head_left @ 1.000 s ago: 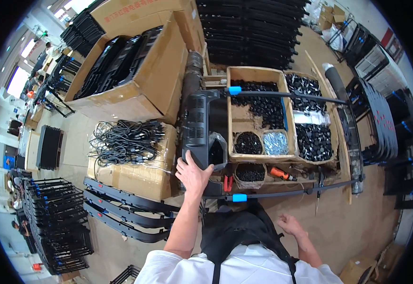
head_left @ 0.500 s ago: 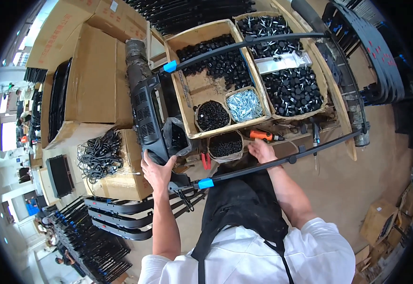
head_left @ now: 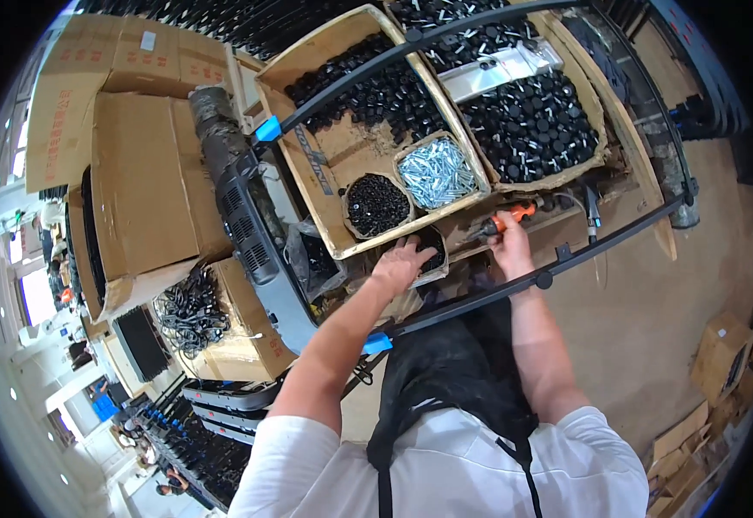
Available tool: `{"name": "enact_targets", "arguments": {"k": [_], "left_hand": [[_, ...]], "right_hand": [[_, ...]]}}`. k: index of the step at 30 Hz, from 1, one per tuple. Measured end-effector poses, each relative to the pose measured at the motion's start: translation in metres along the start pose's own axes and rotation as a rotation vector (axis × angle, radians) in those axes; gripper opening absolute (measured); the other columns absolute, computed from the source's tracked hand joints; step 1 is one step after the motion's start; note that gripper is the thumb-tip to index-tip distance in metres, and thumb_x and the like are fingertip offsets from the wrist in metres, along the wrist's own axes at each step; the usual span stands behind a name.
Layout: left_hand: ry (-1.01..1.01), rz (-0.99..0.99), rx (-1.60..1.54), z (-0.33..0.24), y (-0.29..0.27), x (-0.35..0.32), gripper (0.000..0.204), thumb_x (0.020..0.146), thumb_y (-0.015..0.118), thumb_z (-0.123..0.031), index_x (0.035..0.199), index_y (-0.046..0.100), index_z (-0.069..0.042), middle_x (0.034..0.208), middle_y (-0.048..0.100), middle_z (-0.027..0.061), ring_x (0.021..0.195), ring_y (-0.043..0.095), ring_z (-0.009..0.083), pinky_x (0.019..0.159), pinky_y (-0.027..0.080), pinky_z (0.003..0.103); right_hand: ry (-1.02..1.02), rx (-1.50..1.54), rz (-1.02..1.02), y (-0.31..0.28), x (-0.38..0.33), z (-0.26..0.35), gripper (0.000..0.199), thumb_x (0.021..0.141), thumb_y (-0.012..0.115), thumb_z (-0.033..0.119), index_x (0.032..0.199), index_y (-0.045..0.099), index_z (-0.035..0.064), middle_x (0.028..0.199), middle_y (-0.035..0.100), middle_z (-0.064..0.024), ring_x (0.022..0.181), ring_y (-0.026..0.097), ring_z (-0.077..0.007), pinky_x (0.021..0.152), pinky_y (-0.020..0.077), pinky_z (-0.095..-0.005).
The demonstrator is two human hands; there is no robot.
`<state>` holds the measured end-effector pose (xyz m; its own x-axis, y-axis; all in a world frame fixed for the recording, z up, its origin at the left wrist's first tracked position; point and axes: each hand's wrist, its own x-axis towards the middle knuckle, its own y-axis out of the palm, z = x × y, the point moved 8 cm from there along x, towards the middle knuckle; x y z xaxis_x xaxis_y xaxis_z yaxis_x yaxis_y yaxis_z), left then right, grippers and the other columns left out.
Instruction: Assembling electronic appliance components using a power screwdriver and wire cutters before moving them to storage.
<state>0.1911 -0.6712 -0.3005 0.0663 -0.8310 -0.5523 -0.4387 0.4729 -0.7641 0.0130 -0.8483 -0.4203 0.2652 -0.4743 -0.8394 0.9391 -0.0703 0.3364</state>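
Cardboard cartons (head_left: 148, 186) fill the upper left of the frame, and a workbench across the upper centre carries an open wooden tray (head_left: 346, 160) divided into compartments. Its upper compartments hold black fasteners (head_left: 532, 112); a round tub of black screws (head_left: 376, 205) sits beside a tub of silver bolts (head_left: 438, 173). A long black frame rail (head_left: 532, 281) crosses the bench edge below the tubs, with a blue end cap (head_left: 377, 344) at its lower left end. A dark grey housing (head_left: 251, 229) lies at an angle left of the tray.

The left hand (head_left: 402, 263) rests palm down, fingers spread, over a small box of black parts (head_left: 432, 255) just below the screw tub. Whether it grips anything cannot be told, as the palm hides the contents. The right hand (head_left: 510, 246) lies right of centre, fingers curled around the handle of an orange screwdriver (head_left: 510, 216) lying on the bench beyond the rail; the grip appears partly closed.

Judged from these positions, the step in hand is collection of hardware and tool. The next move calls for pinching a single part from the box and lifting the screwdriver clear of the rail without snagging.
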Motion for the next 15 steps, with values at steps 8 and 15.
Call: {"name": "enact_targets", "arguments": {"k": [8, 15], "left_hand": [[0.175, 0.189, 0.024, 0.003, 0.011, 0.018, 0.033, 0.093, 0.070, -0.015, 0.123, 0.059, -0.009, 0.128, 0.057, 0.0215, 0.111, 0.067, 0.0430, 0.094, 0.054, 0.053], [0.246, -0.012, -0.356, 0.022, 0.018, 0.021, 0.029, 0.091, 0.066, -0.012, 0.119, 0.062, -0.004, 0.114, 0.065, 0.0205, 0.112, 0.065, 0.0409, 0.095, 0.052, 0.049]], "right_hand": [[0.165, 0.002, 0.186, -0.038, -0.110, -0.005, 0.031, 0.095, 0.071, 0.026, 0.122, 0.066, 0.0110, 0.084, 0.062, -0.0009, 0.067, 0.059, -0.0121, 0.047, 0.0430, -0.0277], [-0.005, -0.028, 0.138, -0.082, -0.209, -0.022, 0.042, 0.097, 0.069, 0.019, 0.136, 0.057, 0.0095, 0.095, 0.069, -0.0047, 0.078, 0.068, -0.0193, 0.059, 0.0551, -0.0327]]}}
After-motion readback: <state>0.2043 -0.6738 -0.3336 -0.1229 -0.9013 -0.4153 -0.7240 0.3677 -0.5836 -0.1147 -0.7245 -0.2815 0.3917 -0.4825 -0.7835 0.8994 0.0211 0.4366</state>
